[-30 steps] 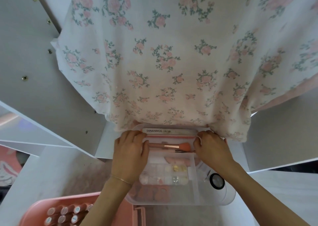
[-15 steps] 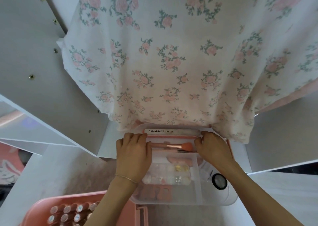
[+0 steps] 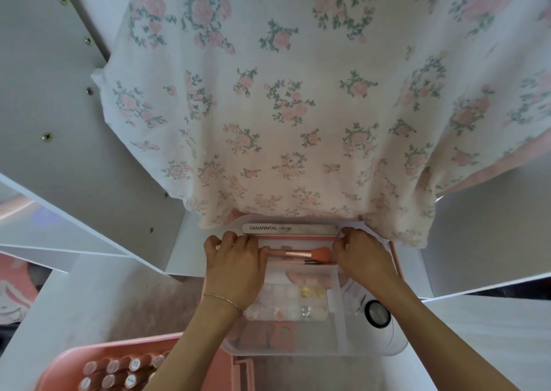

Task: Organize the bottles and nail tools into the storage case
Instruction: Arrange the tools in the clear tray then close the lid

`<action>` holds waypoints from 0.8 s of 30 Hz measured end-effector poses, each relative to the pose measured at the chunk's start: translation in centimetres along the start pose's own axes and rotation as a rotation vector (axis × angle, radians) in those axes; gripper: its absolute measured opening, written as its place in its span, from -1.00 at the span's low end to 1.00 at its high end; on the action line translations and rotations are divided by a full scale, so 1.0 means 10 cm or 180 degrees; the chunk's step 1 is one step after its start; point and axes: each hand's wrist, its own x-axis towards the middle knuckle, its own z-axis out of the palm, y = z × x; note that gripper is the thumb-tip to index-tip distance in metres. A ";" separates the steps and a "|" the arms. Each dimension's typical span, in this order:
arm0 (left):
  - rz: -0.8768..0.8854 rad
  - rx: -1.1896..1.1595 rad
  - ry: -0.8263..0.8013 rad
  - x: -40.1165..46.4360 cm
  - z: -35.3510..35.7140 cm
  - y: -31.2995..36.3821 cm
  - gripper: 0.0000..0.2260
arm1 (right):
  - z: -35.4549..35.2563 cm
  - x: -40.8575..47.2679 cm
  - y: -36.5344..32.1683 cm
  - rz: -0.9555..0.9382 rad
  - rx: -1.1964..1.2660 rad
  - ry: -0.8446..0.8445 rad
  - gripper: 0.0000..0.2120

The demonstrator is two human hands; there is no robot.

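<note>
A clear plastic tray [image 3: 301,349] of the storage case lies on the white surface under a hanging floral cloth. My left hand [image 3: 235,268] grips its far left corner and my right hand [image 3: 363,261] grips its far right corner, fingers curled over the rim. A white SANANMOG nail file [image 3: 286,228] lies along the tray's far edge. Between my hands lies a pink brush [image 3: 310,253] with a thinner tool beside it. A small bead box [image 3: 286,301] and pink foam pieces [image 3: 268,335] sit lower in the tray. Several polish bottles [image 3: 119,371] stand in a pink case [image 3: 74,361] at the bottom left.
A floral cloth [image 3: 298,107] hangs over the far side and hides what lies behind the tray. A black-lidded round jar [image 3: 377,313] sits at the tray's right side. White shelf panels [image 3: 59,152] slope on the left, and another stands on the right.
Both hands have stayed on the tray's far corners and shifted only slightly. The tools inside have not moved.
</note>
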 end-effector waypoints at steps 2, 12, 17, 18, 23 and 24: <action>0.0004 -0.0003 -0.0069 -0.01 0.00 0.00 -0.62 | -0.02 0.01 0.01 0.0056 -0.0081 -0.0051 -0.79; 0.0190 0.0021 -0.0218 0.03 -0.02 -0.06 -0.58 | 0.04 0.07 0.03 0.0021 -0.0278 -0.0348 -0.67; 0.0067 -0.0426 -0.0346 0.04 0.07 -0.09 -0.73 | 0.05 0.04 0.07 -0.0062 -0.0335 -0.0255 -0.69; 0.0035 -0.0460 -0.0397 0.05 0.08 -0.10 -0.71 | 0.04 0.03 0.07 -0.0100 -0.0370 -0.0207 -0.69; 0.0118 -0.0504 -0.0350 0.08 0.02 -0.11 -0.73 | 0.04 0.01 0.07 -0.0544 -0.0581 -0.0100 -0.70; 0.0117 -0.0471 -0.0348 0.08 0.01 -0.10 -0.76 | 0.04 0.01 0.06 -0.0589 -0.0587 -0.0083 -0.71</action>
